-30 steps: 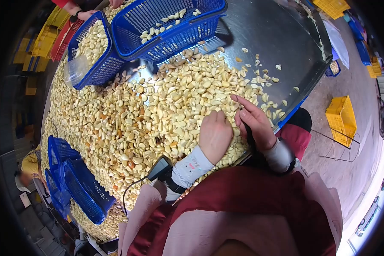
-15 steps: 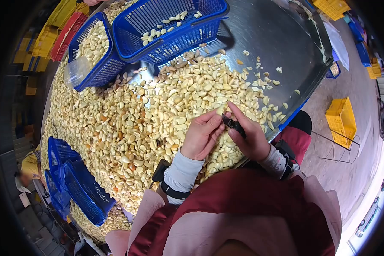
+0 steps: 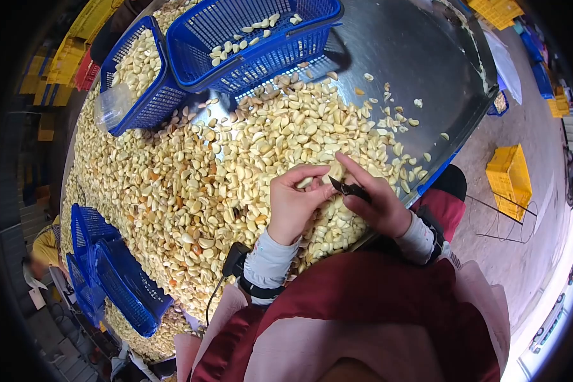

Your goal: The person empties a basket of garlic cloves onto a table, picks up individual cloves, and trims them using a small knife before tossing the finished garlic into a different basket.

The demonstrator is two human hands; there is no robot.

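Note:
My left hand (image 3: 293, 202) is curled, thumb and fingers pinching a pale peeled garlic clove (image 3: 337, 171) at their tips. In my right hand (image 3: 388, 207) is a small knife (image 3: 353, 190) with a black handle; its short dark blade points left, close to my left thumb and the clove. My right index finger stretches up beside the clove. Both hands are just above a wide heap of peeled garlic cloves (image 3: 261, 149). Whether the blade touches the clove is hard to make out.
A blue basket (image 3: 254, 67) with some cloves and a fuller blue basket (image 3: 149, 105) stand at the far side of the metal table (image 3: 414, 57). More blue baskets (image 3: 124, 286) lie to the left. A yellow crate (image 3: 509, 178) rests on the floor at right.
My left hand has turned slightly, its fingers more bent, and the knife blade now shows more plainly beside the thumb. A person's hand at the top left has gone out of sight.

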